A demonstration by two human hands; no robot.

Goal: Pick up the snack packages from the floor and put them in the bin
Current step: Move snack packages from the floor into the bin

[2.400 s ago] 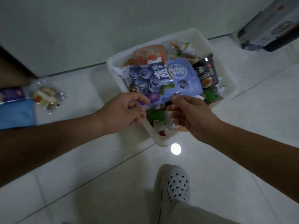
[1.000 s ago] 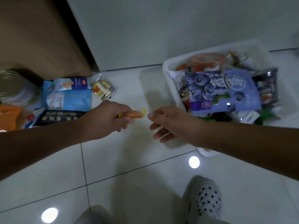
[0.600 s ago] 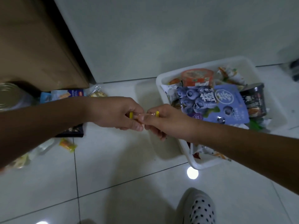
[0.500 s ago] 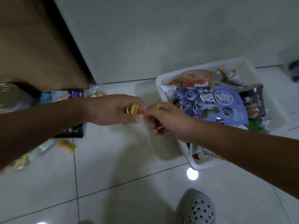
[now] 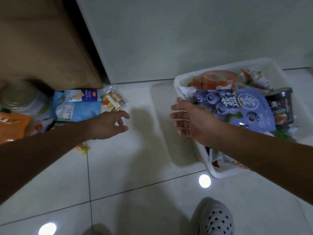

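Observation:
The white bin (image 5: 210, 168) stands on the floor at right, heaped with snacks: a blue blueberry pouch (image 5: 240, 107), an orange cup (image 5: 218, 79), a black cup (image 5: 281, 107). My right hand (image 5: 191, 121) hovers over the bin's left rim with fingers spread and holds nothing. My left hand (image 5: 108, 124) is empty, fingers loosely curled, just below a clear cracker packet (image 5: 114, 100). More packages lie at left: a light blue bag (image 5: 76, 110), a blue-white box (image 5: 81, 95), an orange bag (image 5: 11, 128), a small orange-yellow candy (image 5: 82, 148).
A brown cabinet (image 5: 42, 39) and a pale wall (image 5: 186, 31) close off the back. A metal-lidded jar (image 5: 18, 97) stands by the cabinet. My dotted slipper (image 5: 215, 219) is at the bottom right. Glossy floor tiles (image 5: 135, 167) stretch between the pile and the bin.
Half a second ago both hands pinched a small yellow-orange candy together. Now they have parted, both empty, and the left hand has moved back toward the packets at left.

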